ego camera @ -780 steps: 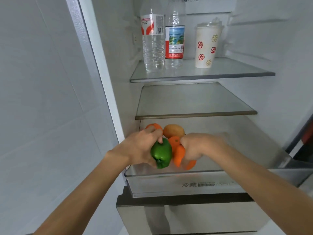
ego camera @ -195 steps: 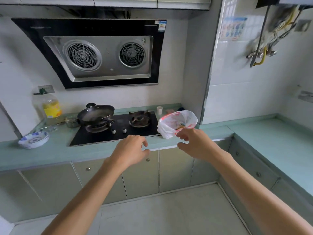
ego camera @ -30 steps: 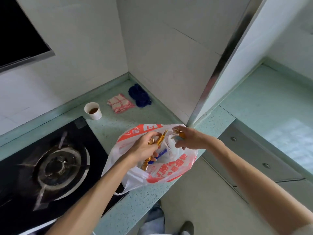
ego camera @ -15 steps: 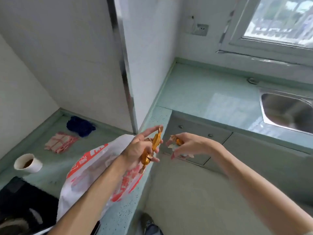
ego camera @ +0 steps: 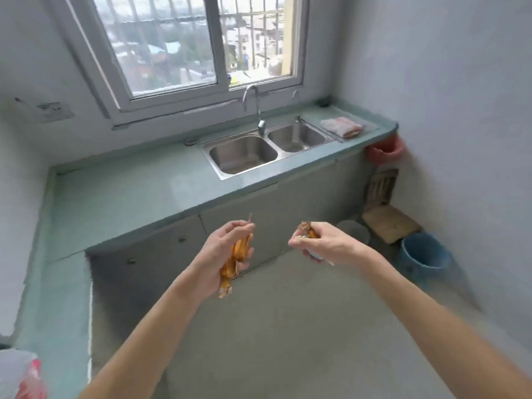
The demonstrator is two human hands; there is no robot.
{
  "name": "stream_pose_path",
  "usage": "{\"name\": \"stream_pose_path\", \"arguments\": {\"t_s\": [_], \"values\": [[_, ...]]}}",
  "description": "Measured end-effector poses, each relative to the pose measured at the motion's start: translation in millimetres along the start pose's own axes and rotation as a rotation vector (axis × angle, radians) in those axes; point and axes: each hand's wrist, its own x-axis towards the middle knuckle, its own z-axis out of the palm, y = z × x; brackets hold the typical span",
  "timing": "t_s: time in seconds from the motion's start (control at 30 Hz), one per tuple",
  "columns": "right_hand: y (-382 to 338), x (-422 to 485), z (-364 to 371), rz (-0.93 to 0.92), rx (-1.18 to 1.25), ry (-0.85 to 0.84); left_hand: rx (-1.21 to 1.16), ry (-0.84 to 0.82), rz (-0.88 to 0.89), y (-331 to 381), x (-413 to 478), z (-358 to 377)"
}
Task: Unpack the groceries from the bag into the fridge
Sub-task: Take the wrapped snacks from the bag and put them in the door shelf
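Left behind on the sink's [ego camera: 243,156] counter [ego camera: 129,194] was the bag [ego camera: 14,372]. Packets [ego camera: 236,254] were gripped by the left hand [ego camera: 218,254], wrappers [ego camera: 306,230] by the right hand [ego camera: 325,244].

The sink [ego camera: 244,155] is steel grey, set in a pale green counter [ego camera: 129,194]. Behind the sink the tap [ego camera: 253,108] is silver, and the window frame [ego camera: 172,95] above it is white. Right of the sink a cloth [ego camera: 341,126] is pink and white, its pattern blurred. Lower right of the sink a basin [ego camera: 384,149] is red, a stool [ego camera: 388,223] tan and a bucket [ego camera: 423,251] blue. In front of the sink the packets [ego camera: 236,260] are shiny golden orange. The wrapper [ego camera: 308,230], in front and further right, is orange-brown. Far lower left of the sink the bag [ego camera: 17,375] is white with red print. Under the sink the cupboards [ego camera: 161,246] are grey-green.
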Motion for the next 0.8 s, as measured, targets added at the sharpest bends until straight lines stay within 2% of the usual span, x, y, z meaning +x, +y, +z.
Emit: {"name": "stream_pose_path", "arguments": {"t_s": [0.13, 0.23, 0.4, 0.63, 0.8], "values": [[67.4, -70.8, -60.2, 0.113, 0.214, 0.191, 0.063, -0.111, -0.086, -21.0, 22.7, 107.3], [105.8, -119.4, -92.8, 0.132, 0.422, 0.308, 0.064, -0.223, -0.150, -32.9, 37.4, 175.7], [159.6, -191.4, -132.3, 0.197, 0.622, 0.540, 0.017, -0.479, -0.370, -48.3, 61.3, 279.8], [215.8, -263.4, -195.7, 0.285, 0.669, 0.917, 0.027, -0.665, -0.570, -77.6, 90.6, 412.8], [214.8, -287.7, -241.3, 0.335, 0.589, 1.003, -0.089, -0.764, -0.594, -79.1, 103.3, 515.8]]}}
